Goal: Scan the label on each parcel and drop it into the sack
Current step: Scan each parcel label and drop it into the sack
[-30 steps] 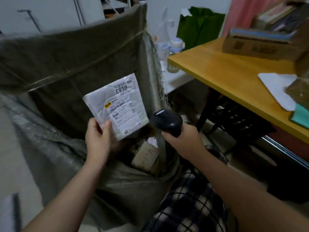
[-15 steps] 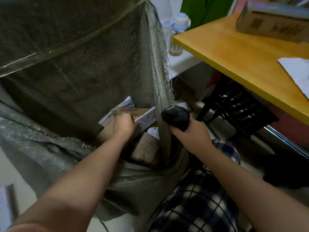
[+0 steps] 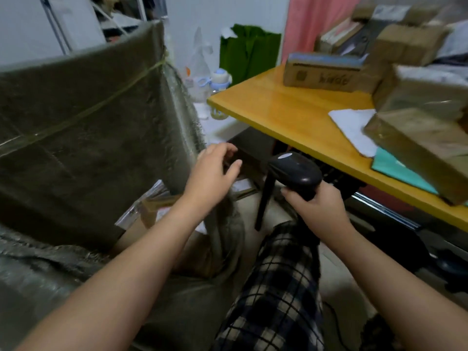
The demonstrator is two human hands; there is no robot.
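Observation:
The big grey-green woven sack stands open on my left. Inside it lie a white poly parcel and a brown box. My left hand hovers empty over the sack's right edge, fingers loosely spread. My right hand grips the handle of the black barcode scanner, which points left and away. Several brown cardboard parcels are stacked on the yellow table at the right, beside a flat white parcel and a teal one.
A long box lies at the table's back edge. Behind the sack stand a baby bottle and a green bag. A black table leg is between my hands. My checked trousers are below.
My left hand let go of the white labelled parcel into the sack and has come up and to the right, empty. The view lifted toward the table; the scanner stayed in my right hand.

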